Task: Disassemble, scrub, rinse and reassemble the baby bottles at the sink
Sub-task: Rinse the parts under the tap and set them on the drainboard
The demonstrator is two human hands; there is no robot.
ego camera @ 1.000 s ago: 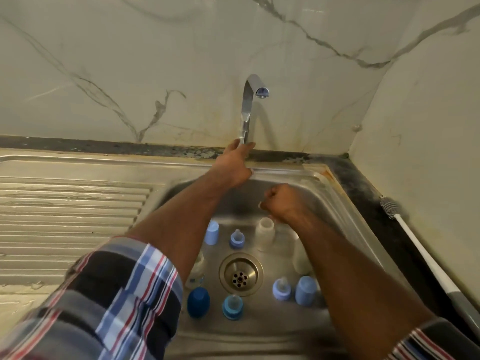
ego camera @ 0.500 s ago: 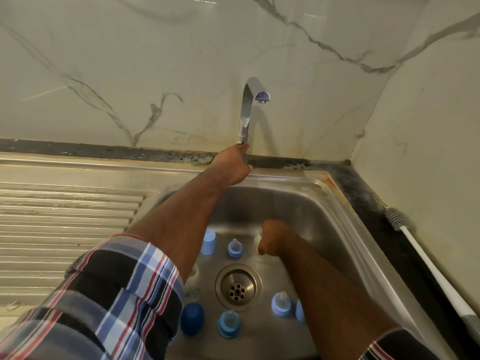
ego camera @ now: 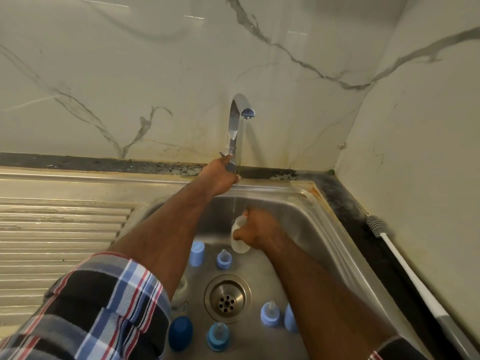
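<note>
Left hand (ego camera: 220, 178) grips the tap (ego camera: 235, 126) handle, right hand (ego camera: 255, 229) clutches a clear bottle (ego camera: 237, 236) beneath a thin stream; best tilt its mouth squarely under.

A clear bottle (ego camera: 240, 236) is held tilted under the thin stream from the tap, just behind the drain (ego camera: 227, 298). Around that drain stand the loose parts: a pale blue cap (ego camera: 197, 254) and teat ring (ego camera: 224, 259) behind it, another teat ring (ego camera: 270, 313) to its right, a darker ring (ego camera: 218, 336) and a dark blue cap (ego camera: 180, 333) in front.
</note>
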